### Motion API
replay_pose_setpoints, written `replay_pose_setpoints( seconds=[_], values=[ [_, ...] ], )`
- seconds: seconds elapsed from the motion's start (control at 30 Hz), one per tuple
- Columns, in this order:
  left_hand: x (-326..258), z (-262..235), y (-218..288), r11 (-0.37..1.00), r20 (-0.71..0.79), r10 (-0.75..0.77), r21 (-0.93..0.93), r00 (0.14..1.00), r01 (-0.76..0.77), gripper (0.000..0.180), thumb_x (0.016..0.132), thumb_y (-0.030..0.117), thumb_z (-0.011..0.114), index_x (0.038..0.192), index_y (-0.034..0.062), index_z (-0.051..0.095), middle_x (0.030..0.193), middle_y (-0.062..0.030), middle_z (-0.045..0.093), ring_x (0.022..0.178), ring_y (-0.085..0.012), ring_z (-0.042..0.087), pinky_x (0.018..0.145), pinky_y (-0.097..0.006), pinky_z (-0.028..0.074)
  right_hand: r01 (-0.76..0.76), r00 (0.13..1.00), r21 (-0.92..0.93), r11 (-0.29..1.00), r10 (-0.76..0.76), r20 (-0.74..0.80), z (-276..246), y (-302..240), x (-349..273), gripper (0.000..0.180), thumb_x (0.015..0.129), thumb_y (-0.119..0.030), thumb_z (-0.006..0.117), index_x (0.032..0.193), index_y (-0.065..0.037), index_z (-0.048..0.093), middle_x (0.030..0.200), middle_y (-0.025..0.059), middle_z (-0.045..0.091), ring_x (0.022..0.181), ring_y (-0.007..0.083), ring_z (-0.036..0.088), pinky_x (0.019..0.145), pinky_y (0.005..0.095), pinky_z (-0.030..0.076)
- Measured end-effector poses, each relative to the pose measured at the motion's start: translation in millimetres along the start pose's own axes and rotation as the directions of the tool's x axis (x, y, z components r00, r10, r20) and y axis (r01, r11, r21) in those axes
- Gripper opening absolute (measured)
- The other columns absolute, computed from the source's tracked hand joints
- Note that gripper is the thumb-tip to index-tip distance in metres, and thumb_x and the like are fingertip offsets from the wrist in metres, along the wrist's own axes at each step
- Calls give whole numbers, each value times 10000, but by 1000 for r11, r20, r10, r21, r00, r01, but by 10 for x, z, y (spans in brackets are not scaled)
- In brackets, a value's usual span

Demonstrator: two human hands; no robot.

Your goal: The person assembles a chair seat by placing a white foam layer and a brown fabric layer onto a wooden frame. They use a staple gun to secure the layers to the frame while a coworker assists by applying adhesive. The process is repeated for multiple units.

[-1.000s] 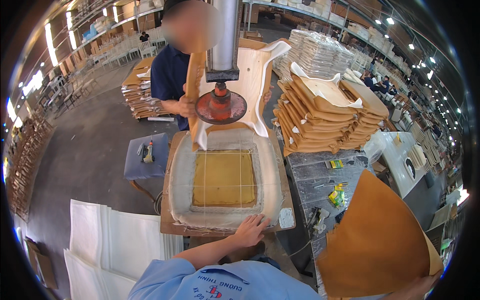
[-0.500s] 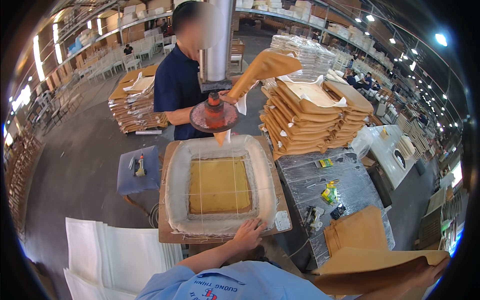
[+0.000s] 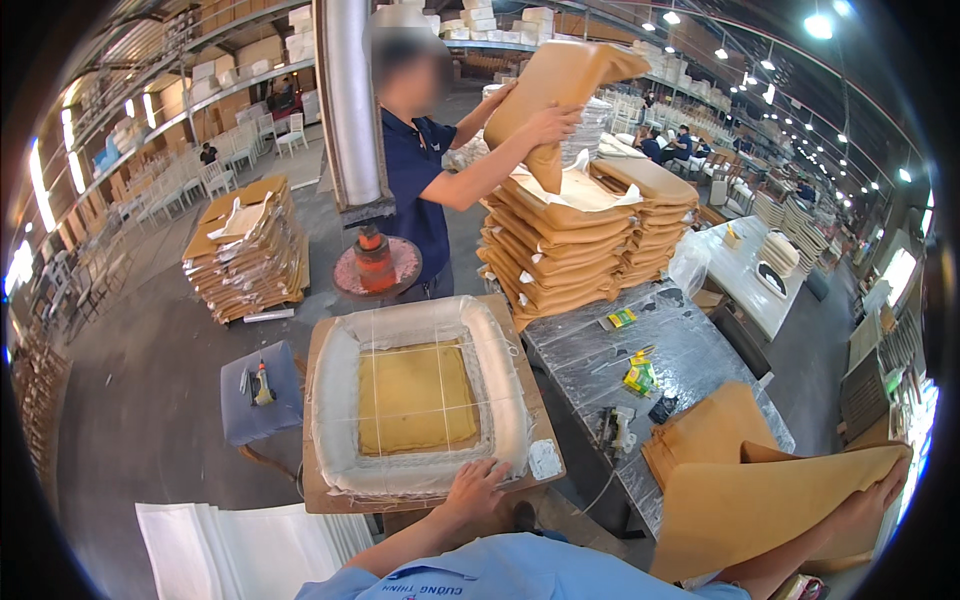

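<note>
A square seat cushion with a white padded rim (image 3: 335, 400) and a tan centre (image 3: 415, 395) lies on a wooden board (image 3: 325, 495) in front of me. My left hand (image 3: 475, 490) rests on the board's near edge with its fingers spread, holding nothing. Low at the right, my right hand (image 3: 880, 500) grips a large tan seat cover (image 3: 760, 510). Across the board, a person in a dark blue shirt (image 3: 420, 170) lifts another tan cover (image 3: 560, 90) over a tall stack of covers (image 3: 570, 250).
A metal press column (image 3: 350, 100) with a red round pad (image 3: 375, 265) hangs above the board's far side. A grey table (image 3: 680, 350) at the right carries small tools and folded tan covers (image 3: 710, 430). A blue stool (image 3: 258, 400) and white sheets (image 3: 240, 550) lie at the left.
My right hand has brought the tan cover down and to the right. The person opposite has swung a tan cover from the press over to the stack. My left hand has stayed put.
</note>
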State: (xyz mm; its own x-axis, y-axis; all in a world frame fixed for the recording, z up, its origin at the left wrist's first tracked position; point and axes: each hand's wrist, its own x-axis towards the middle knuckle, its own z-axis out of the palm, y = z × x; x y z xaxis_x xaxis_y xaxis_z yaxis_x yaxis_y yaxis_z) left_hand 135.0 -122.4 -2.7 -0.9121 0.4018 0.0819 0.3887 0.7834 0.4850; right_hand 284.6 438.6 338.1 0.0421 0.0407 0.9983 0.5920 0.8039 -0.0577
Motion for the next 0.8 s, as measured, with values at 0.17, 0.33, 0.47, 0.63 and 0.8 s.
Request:
replay_pose_setpoints(
  seconds=[0.17,0.33,0.47,0.63,0.8],
  values=[
    [60,-134,-97,975,184,-106,-172,977,139,678,963,284,712,1570,103,468,1532,-236,528,1399,-405,536,1148,-573,420,-99,994,-9,995,99,54,62,-27,-13,484,1108,-288,461,1542,-92,544,1448,145,604,1346,285,586,1144,393,469],
    [388,-167,81,942,271,-251,-155,929,299,719,960,351,685,1581,79,445,1537,-308,502,1376,-473,544,1119,-582,455,-313,950,357,880,299,94,198,-70,151,450,1113,-328,482,1467,-76,603,1392,133,623,1250,263,641,1077,370,504],
    [378,58,154,969,-122,-246,-30,962,244,786,953,354,704,1620,102,375,1571,-323,453,1321,-508,577,1069,-579,502,-182,979,400,898,203,-10,359,-463,207,428,1113,-332,491,1417,-63,626,1346,140,646,1233,269,640,1073,387,509],
    [176,173,171,959,-31,-282,-34,959,281,810,966,319,696,1659,151,312,1593,-304,432,1287,-501,605,1060,-568,512,-69,982,387,920,131,-137,465,-834,403,403,1108,-324,507,1389,-62,629,1319,134,648,1198,259,639,1034,381,511],
    [-255,76,-42,963,-11,-267,-49,964,266,794,965,291,683,1661,194,313,1556,-267,493,1263,-479,620,1041,-571,504,-73,968,513,855,185,-170,637,-1378,420,379,1102,-316,523,1362,-62,632,1292,129,650,1163,250,638,995,375,512]
  ],
)
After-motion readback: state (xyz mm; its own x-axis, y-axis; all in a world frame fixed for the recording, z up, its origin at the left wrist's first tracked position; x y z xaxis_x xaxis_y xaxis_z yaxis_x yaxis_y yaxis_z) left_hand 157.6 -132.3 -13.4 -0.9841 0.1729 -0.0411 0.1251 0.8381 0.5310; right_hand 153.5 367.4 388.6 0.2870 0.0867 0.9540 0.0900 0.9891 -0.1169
